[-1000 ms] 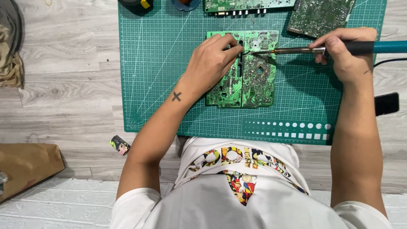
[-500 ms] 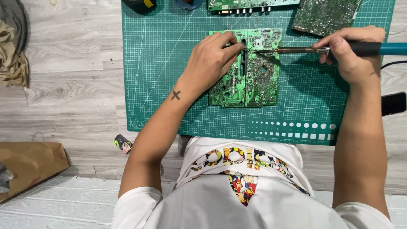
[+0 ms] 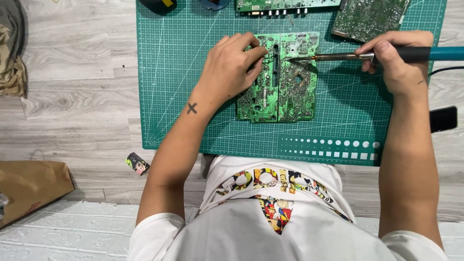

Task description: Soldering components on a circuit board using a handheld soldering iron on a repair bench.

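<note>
Circuit board (image 3: 285,82) on green cutting mat (image 3: 174,96), grey plank floor (image 3: 77,96); left hand (image 3: 232,67) pressing board, right hand (image 3: 398,60) gripping soldering iron (image 3: 338,57).

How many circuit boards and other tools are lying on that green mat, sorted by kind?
Green circuit boards: 3 — one under the left hand at, two at the mat's top edge
Soldering iron, in the right hand: 1
Total: 4

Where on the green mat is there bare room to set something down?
Bare mat lies left of the left hand, and between the circuit board and the right hand. The top edge is crowded with other boards.
</note>
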